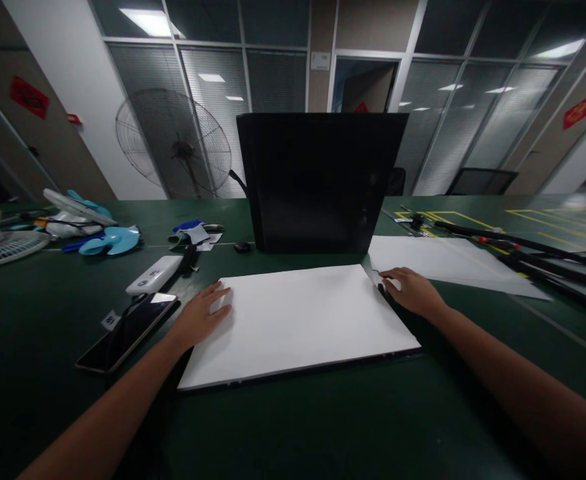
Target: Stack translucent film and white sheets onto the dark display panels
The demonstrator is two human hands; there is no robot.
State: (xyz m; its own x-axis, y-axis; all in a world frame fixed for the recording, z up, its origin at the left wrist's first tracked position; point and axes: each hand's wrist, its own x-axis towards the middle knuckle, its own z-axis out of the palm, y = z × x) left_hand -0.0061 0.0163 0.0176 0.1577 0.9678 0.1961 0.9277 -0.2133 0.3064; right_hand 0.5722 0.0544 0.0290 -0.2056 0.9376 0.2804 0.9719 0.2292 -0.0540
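Note:
A white rectangular panel (297, 323) with a thin dark layer along its lower edge lies flat on the green table in front of me. My left hand (205, 312) rests at the panel's far left corner, fingers spread on its white surface and holding nothing. Over at the right side edge, near the far corner, is my right hand (413, 290). Its fingers are bent and apart, with the tips at the panel's border. A small pale patch shows between them, and I cannot make out what it is.
Behind the panel stands a large black screen-like board (325, 183). A phone (127, 333) and white device (155, 275) lie left, with blue fan blades (111, 240) beyond. White sheet (447, 262) and black strips (547, 267) lie right. A standing fan (175, 143) is farther back.

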